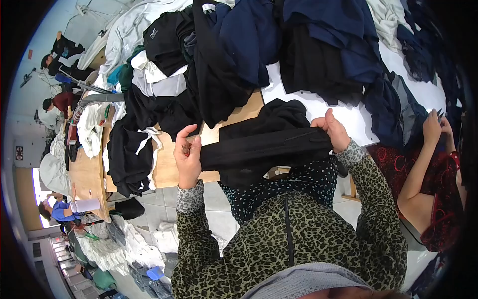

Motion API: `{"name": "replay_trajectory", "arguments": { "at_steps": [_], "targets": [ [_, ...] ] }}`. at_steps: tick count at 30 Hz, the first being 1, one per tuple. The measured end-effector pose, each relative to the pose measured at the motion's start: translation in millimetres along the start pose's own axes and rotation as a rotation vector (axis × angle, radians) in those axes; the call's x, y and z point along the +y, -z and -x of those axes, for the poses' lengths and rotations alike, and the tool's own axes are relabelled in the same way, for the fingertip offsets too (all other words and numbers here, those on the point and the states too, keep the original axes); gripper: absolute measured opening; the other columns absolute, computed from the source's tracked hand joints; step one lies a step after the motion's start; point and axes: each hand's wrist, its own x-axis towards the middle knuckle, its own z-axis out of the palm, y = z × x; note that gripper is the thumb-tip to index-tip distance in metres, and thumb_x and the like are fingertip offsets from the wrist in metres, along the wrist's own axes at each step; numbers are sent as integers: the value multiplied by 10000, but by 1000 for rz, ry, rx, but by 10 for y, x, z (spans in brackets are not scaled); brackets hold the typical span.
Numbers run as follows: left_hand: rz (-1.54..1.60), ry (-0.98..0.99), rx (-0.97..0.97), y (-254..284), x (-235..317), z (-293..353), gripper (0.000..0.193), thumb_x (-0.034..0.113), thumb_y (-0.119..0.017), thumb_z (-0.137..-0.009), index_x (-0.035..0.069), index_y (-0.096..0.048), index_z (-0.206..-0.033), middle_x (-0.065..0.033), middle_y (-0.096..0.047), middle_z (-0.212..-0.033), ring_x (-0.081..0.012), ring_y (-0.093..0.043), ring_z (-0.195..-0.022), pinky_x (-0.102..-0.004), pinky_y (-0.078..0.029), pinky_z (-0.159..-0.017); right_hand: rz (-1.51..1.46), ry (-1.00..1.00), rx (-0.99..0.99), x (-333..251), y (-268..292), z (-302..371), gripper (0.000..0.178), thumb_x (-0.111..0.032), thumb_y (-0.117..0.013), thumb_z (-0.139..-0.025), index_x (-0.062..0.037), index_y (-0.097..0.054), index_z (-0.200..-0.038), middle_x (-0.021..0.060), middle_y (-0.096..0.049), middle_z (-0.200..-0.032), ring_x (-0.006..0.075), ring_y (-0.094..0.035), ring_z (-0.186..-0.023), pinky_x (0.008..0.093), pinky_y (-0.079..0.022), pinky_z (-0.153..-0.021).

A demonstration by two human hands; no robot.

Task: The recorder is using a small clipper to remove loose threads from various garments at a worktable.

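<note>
While the black garment (269, 149) is stretched across the near edge of the table (164, 172), work on it looks midway: spread, not yet set down. Clothes (239, 42) heaped on the table's far side seem left over. Half-curled left hand (187, 157) and thumb-raised right hand (335, 131) grip its ends; its dark cloth bunches behind.

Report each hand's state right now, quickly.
Left hand: holding one end of a black folded cloth garment, plus a small reddish object, kind unclear.
Right hand: holding the other end.
</note>
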Motion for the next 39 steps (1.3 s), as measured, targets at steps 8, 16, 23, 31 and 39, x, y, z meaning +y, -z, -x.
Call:
{"name": "replay_trajectory", "arguments": {
  "at_steps": [8, 16, 23, 31, 39],
  "targets": [
    [-15, 11, -5, 13, -91, 61, 259, 86, -553, -914, 13, -512, -1159, 71, -447, -693, -2, -348, -587, -164, -249, -522, -1, -30, 7, 10, -29, 4, 798, -643, -180, -919, 23, -607, -812, 33, -610, -734, 88, -543, -680, 196, -430, -678],
    [-15, 33, 2, -21, -156, 30, 257, 74, -546, -913, 9, -509, -1158, 64, -467, -748, -4, -371, -623, -162, -281, -547, 36, -34, -17, 60, -60, -82, 704, -565, -257, -952, 7, -614, -751, 9, -595, -688, 73, -527, -636, 200, -423, -639],
    [-14, 43, 1, -133, -176, -169, 267, 68, -546, -908, 20, -524, -1169, 70, -461, -766, -10, -372, -656, -158, -299, -572, 505, -160, -613, -356, -378, -114, 245, -200, -645, -867, 1, -596, -737, -85, -457, -614, 15, -368, -602, 216, -338, -540],
    [22, 21, 42, -353, -57, -34, 188, 73, -495, -933, -13, -553, -1089, -14, -517, -704, -73, -467, -591, -191, -392, -547, -622, 172, 105, -374, -367, -126, 199, -224, -497, -946, -76, -589, -1043, -21, -636, -830, 51, -566, -673, 212, -482, -628],
    [878, 790, -375, -856, -315, 634, 429, 192, -449, -965, 24, -349, -1347, -208, -609, -1030, -262, -642, -869, -303, -549, -655, -968, 296, 74, 6, -252, -17, 276, -140, -425, -961, -44, -495, -1211, 58, -565, -1199, 230, -537, -1117, 389, -430, -979]
  ]
}}
